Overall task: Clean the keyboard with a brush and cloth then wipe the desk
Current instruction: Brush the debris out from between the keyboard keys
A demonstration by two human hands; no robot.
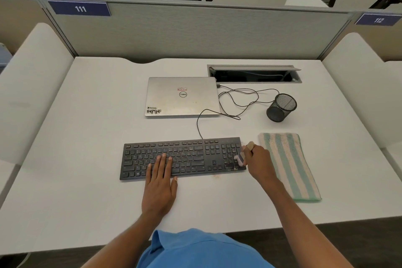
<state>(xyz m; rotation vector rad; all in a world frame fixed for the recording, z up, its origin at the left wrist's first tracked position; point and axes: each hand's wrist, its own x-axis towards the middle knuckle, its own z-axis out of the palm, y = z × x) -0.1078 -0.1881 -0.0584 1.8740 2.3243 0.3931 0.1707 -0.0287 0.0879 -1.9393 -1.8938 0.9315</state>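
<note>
Black keyboard (182, 158) under brush (240, 159) in right hand (258, 162).

The keyboard (187, 156) lies on the counter (87, 159) beneath the left hand (159, 183), whose fingers rest flat on the keys left of the middle. The right hand (258, 160) holds the brush (240, 158) at the keyboard's right end. Just right of that hand lies the cloth (289, 165), apart from the keyboard. Behind the left hand, beyond the keyboard, sits the laptop (181, 97); behind the right hand stands the pen cup (281, 107), with a cable (239, 98) looping between the two. Farther back, a hatch (254, 67) is set in the counter before the partition (195, 32)
</note>
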